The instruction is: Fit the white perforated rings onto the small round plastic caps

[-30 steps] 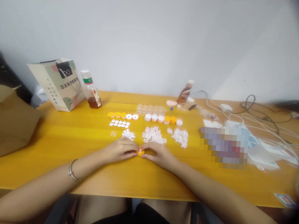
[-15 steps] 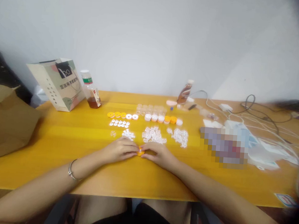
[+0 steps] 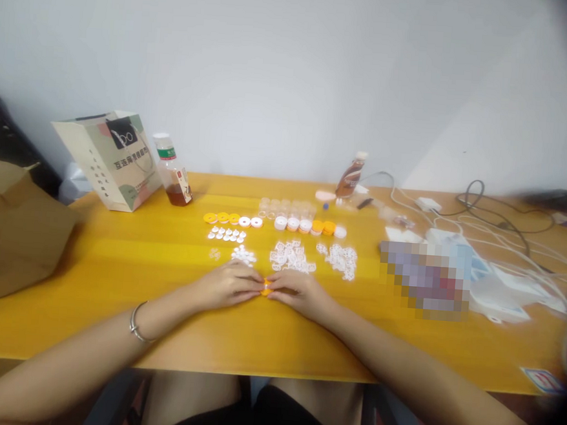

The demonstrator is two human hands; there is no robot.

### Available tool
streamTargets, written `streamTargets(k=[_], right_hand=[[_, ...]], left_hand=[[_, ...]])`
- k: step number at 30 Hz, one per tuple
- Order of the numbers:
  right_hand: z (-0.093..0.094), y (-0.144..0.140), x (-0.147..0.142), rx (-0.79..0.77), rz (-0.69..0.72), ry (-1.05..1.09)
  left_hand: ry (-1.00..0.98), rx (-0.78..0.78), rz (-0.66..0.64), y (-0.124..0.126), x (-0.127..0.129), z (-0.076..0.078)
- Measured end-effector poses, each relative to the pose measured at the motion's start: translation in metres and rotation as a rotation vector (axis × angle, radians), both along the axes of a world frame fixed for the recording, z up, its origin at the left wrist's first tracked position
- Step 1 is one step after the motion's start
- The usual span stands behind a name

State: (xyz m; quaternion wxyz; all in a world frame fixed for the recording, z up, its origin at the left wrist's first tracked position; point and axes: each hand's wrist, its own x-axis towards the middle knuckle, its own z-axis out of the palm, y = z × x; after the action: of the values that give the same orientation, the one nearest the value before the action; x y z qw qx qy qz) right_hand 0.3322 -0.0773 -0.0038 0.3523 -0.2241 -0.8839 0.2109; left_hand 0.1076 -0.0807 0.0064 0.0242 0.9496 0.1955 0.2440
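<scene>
My left hand (image 3: 230,284) and my right hand (image 3: 298,291) meet at the middle of the yellow table (image 3: 112,304), fingertips pinched together on a small orange round part (image 3: 265,287). Most of the part is hidden by the fingers. Just beyond the hands lie piles of small white pieces (image 3: 291,256), and further back a row of orange and white round caps (image 3: 306,226). A silver bracelet (image 3: 136,324) is on my left wrist.
A paper gift bag (image 3: 110,158) and a drink bottle (image 3: 172,170) stand at the back left, a brown bag (image 3: 10,232) at the left edge. A second bottle (image 3: 351,175) stands at the back. White cables and chargers (image 3: 480,239) crowd the right side.
The hands have closed in slightly tighter around the orange part, hiding more of it. Everything else on the table stays where it was.
</scene>
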Motion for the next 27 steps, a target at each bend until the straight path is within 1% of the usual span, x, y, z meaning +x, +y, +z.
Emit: streamTargets(k=[5,11,15,21,27], right_hand=[[-0.001,0.000,0.000,0.000,-0.004,-0.018],[-0.001,-0.001,0.001,0.015,-0.005,-0.031],[0.002,-0.002,0.001,0.036,-0.004,-0.060],[0.008,-0.007,-0.002,0.059,-0.019,-0.076],[0.004,-0.006,-0.003,0.085,-0.038,-0.041]], left_hand=[[0.025,0.032,-0.010,0.000,-0.001,0.000],[0.059,0.000,0.017,-0.002,0.000,0.002],[0.077,-0.018,0.022,-0.005,0.000,0.005],[0.119,0.031,0.008,-0.008,0.003,0.009],[0.133,0.071,0.005,-0.011,0.006,0.010]])
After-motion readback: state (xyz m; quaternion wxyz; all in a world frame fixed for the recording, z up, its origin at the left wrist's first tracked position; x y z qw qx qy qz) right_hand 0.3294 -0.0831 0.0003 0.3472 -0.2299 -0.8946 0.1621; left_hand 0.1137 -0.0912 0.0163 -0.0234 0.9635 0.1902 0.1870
